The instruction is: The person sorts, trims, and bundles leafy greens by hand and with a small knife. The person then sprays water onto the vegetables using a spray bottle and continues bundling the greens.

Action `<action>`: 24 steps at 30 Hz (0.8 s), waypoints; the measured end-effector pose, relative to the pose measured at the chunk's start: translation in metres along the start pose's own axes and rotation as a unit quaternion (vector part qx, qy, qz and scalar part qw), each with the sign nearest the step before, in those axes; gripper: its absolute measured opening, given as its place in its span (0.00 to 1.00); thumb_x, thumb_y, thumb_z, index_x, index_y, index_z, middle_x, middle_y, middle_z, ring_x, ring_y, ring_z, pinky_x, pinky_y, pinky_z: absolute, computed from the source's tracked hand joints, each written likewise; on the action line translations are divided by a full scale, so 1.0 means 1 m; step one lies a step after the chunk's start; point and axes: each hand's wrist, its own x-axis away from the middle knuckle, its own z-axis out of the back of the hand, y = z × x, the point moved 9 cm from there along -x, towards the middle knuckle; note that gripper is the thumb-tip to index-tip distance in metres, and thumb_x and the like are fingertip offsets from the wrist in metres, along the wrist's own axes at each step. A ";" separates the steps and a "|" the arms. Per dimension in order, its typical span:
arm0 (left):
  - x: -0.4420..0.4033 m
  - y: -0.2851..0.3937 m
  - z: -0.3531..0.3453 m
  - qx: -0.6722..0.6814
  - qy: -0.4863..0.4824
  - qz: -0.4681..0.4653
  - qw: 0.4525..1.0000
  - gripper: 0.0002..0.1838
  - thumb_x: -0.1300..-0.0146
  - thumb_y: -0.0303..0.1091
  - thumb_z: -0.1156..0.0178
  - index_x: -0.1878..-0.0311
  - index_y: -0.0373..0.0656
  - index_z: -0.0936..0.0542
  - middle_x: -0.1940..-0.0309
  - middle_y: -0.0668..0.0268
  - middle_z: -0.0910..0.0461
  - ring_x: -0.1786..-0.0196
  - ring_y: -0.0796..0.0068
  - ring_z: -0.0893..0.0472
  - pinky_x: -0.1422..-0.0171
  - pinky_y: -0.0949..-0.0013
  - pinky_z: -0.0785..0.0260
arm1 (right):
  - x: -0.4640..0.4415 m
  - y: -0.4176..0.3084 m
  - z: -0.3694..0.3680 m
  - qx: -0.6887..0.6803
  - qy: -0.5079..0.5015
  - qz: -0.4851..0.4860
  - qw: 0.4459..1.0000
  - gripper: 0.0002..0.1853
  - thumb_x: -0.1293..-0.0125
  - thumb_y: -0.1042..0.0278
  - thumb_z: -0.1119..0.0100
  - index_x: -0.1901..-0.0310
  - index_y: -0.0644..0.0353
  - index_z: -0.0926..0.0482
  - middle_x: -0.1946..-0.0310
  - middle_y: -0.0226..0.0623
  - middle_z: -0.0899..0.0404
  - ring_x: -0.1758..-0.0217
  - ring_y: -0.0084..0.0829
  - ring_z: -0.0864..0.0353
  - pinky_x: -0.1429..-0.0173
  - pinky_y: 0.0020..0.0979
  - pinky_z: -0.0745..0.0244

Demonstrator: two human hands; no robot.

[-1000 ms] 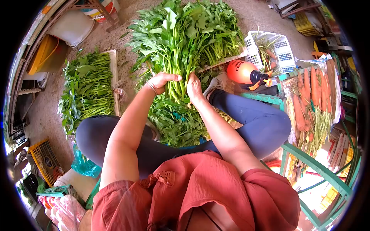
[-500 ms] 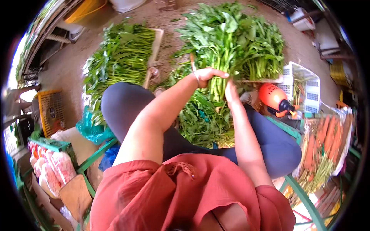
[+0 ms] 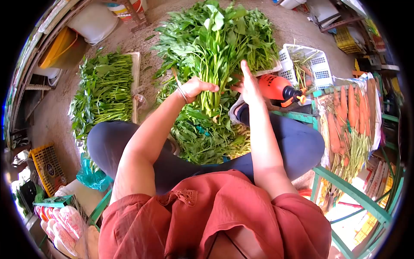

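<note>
My left hand (image 3: 197,88) is wrapped round the stems of a bunch of leafy greens (image 3: 212,64), which points away from me. Just right of the bunch, my right hand (image 3: 249,86) is off the stems, its fingers apart and nothing seen in it. Beyond lies a wide pile of the same greens (image 3: 181,30), and loose leaves (image 3: 194,142) lie on the ground between my legs. Another stack of greens (image 3: 108,86) rests on a white tray (image 3: 136,73) to the left.
An orange spray bottle (image 3: 274,87) stands beside my right foot. Behind it is a white basket (image 3: 319,62). Carrots (image 3: 351,105) lie on a green-framed stand (image 3: 353,190) at the right. At the left are a yellow crate (image 3: 48,168), a teal bag (image 3: 92,175) and a yellow bucket (image 3: 64,48).
My right hand has let go of the stems and moved right, its fingers now spread. My left hand still holds the bunch. The view swung left, then back.
</note>
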 end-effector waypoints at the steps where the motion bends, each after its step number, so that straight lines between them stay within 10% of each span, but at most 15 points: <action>1: 0.000 -0.001 0.000 -0.064 0.013 0.001 0.998 0.25 0.54 0.25 0.36 0.49 0.35 0.29 0.57 0.58 0.22 0.56 0.68 0.22 0.46 0.66 0.32 | -0.002 -0.011 -0.006 -0.029 0.008 0.053 0.998 0.51 0.55 0.26 0.47 0.42 0.67 0.40 0.48 0.50 0.32 0.41 0.39 0.35 0.39 0.42 0.42; 3: 0.002 0.007 -0.014 -0.265 0.013 -0.050 0.963 0.27 0.58 0.29 0.33 0.51 0.39 0.29 0.62 0.63 0.23 0.60 0.71 0.24 0.48 0.67 0.32 | -0.010 -0.012 -0.028 -0.044 -0.035 0.039 0.998 0.49 0.62 0.36 0.33 0.45 0.64 0.39 0.51 0.41 0.31 0.46 0.35 0.35 0.36 0.38 0.45; 5: 0.003 0.005 -0.012 -0.403 0.050 -0.139 0.903 0.35 0.62 0.33 0.31 0.46 0.39 0.34 0.58 0.57 0.25 0.56 0.64 0.25 0.47 0.67 0.33 | 0.019 -0.047 -0.055 -0.028 0.006 0.214 0.976 0.39 0.54 0.49 0.31 0.46 0.64 0.36 0.50 0.38 0.29 0.48 0.30 0.31 0.41 0.33 0.37; 9: 0.020 0.011 -0.004 -0.471 0.125 -0.168 0.857 0.40 0.65 0.36 0.30 0.45 0.38 0.36 0.53 0.54 0.29 0.51 0.62 0.27 0.45 0.67 0.35 | 0.008 -0.034 -0.073 -0.211 -0.044 0.252 0.943 0.22 0.51 0.75 0.35 0.53 0.63 0.29 0.61 0.34 0.23 0.62 0.27 0.23 0.55 0.27 0.26; 11: 0.036 0.022 -0.003 -0.421 0.158 -0.239 0.861 0.39 0.63 0.40 0.29 0.46 0.38 0.35 0.51 0.57 0.28 0.50 0.65 0.28 0.45 0.65 0.35 | 0.007 -0.037 -0.088 -0.199 -0.095 0.232 0.947 0.25 0.52 0.77 0.37 0.51 0.65 0.33 0.61 0.38 0.24 0.61 0.29 0.22 0.57 0.29 0.23; 15: 0.056 0.008 0.026 -0.296 0.181 -0.007 0.938 0.33 0.64 0.44 0.26 0.54 0.36 0.26 0.63 0.63 0.22 0.61 0.72 0.23 0.54 0.68 0.29 | 0.022 -0.045 -0.132 -0.076 -0.128 0.229 0.962 0.15 0.50 0.69 0.37 0.60 0.61 0.25 0.66 0.37 0.22 0.64 0.33 0.21 0.59 0.34 0.22; 20: 0.094 0.013 0.052 0.037 0.224 -0.151 0.962 0.15 0.56 0.22 0.36 0.62 0.37 0.25 0.68 0.63 0.22 0.67 0.70 0.22 0.60 0.65 0.26 | 0.071 -0.060 -0.221 -0.087 -0.383 0.213 0.894 0.29 0.50 0.60 0.33 0.47 0.60 0.31 0.57 0.32 0.25 0.57 0.26 0.26 0.54 0.28 0.29; 23: 0.115 0.036 0.041 0.174 0.118 -0.162 0.964 0.17 0.48 0.29 0.44 0.53 0.36 0.28 0.62 0.54 0.23 0.62 0.60 0.21 0.54 0.55 0.26 | 0.060 -0.061 -0.234 -0.090 -0.450 0.085 0.884 0.28 0.47 0.53 0.37 0.49 0.64 0.30 0.59 0.34 0.25 0.58 0.26 0.27 0.51 0.28 0.31; 24: 0.119 0.040 0.047 0.214 0.104 -0.185 0.954 0.20 0.47 0.32 0.44 0.51 0.35 0.30 0.59 0.52 0.24 0.58 0.58 0.22 0.52 0.52 0.28 | 0.059 -0.091 -0.215 0.035 -0.326 0.275 0.904 0.30 0.44 0.47 0.41 0.50 0.65 0.30 0.57 0.36 0.25 0.58 0.27 0.27 0.54 0.29 0.31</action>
